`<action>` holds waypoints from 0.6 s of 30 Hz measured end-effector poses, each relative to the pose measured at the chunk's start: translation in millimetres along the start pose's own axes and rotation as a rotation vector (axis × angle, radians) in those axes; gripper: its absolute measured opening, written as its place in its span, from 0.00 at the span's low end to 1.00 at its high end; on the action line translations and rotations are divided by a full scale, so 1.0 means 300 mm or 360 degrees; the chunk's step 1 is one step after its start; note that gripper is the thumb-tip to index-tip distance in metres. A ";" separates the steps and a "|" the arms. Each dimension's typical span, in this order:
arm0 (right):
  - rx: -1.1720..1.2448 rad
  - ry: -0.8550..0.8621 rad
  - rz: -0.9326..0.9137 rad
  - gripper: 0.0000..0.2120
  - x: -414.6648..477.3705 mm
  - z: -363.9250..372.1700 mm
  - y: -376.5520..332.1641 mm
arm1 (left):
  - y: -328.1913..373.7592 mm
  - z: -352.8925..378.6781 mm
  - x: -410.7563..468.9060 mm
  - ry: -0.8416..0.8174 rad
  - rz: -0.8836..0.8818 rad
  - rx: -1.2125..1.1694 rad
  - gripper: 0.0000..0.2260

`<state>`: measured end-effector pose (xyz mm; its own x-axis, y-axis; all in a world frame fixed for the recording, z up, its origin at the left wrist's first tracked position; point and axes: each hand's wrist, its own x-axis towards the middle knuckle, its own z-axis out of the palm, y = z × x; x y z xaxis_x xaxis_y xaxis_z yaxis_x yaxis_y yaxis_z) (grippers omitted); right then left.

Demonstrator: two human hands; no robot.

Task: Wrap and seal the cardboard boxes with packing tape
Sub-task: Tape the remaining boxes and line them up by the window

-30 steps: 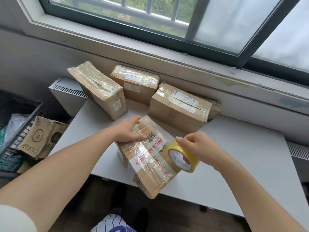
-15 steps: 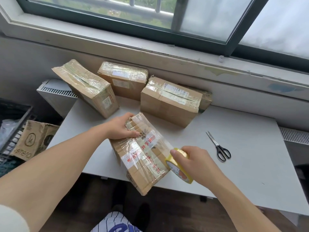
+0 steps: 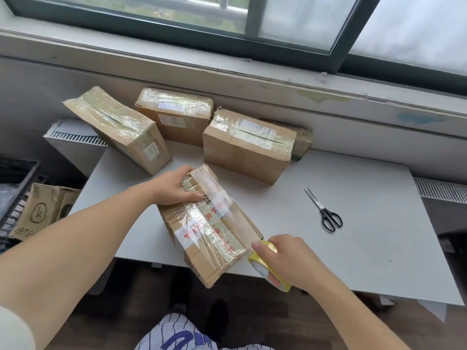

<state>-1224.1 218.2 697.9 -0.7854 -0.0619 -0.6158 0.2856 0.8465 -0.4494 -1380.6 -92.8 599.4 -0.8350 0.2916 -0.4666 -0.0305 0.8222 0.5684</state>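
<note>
A grey-white rectangular table (image 3: 358,251) under a window carries a row of tape-wrapped brown cardboard boxes (image 3: 242,152) along its far side, while the long brown cardboard box being sealed (image 3: 214,238) lies slantwise at the front, its near end hanging past the table's edge. The person's left hand (image 3: 174,188) grips this box at its far end, fingers curled over the top edge. The right hand (image 3: 285,258) is wrapped around a yellow roll of clear packing tape (image 3: 269,270), held just beside the box's near right corner. Whether a strip already runs from roll to cardboard cannot be told. Black-handled steel scissors (image 3: 326,213) lie closed on the table to the right, well apart from the box. To do this pass well, the left hand would likely need to press down firmly so the box does not pivot. The roll is best drawn taut and close to the cardboard, using the overhang to carry it beneath, overlapping the existing bands without wrinkles.
</note>
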 end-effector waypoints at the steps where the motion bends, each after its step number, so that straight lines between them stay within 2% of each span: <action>1: -0.0011 0.0022 0.0014 0.23 0.010 0.016 0.010 | 0.005 -0.001 -0.001 -0.0003 0.0001 0.0004 0.42; 7: -0.0041 0.0076 0.0004 0.23 0.027 0.045 0.035 | 0.008 -0.014 -0.002 -0.0044 -0.0034 0.0020 0.44; 11: -0.0017 0.0212 -0.0046 0.23 0.013 0.012 0.030 | 0.013 -0.015 -0.002 -0.0042 -0.0028 0.0038 0.43; 18: -0.0087 0.0140 -0.0010 0.21 0.060 0.077 0.065 | 0.027 -0.012 -0.010 -0.0047 -0.0023 -0.0001 0.39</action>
<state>-1220.0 221.5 663.1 -0.8330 -0.0224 -0.5528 0.2523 0.8739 -0.4155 -1380.2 -88.7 607.9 -0.8179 0.2938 -0.4947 -0.0429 0.8263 0.5616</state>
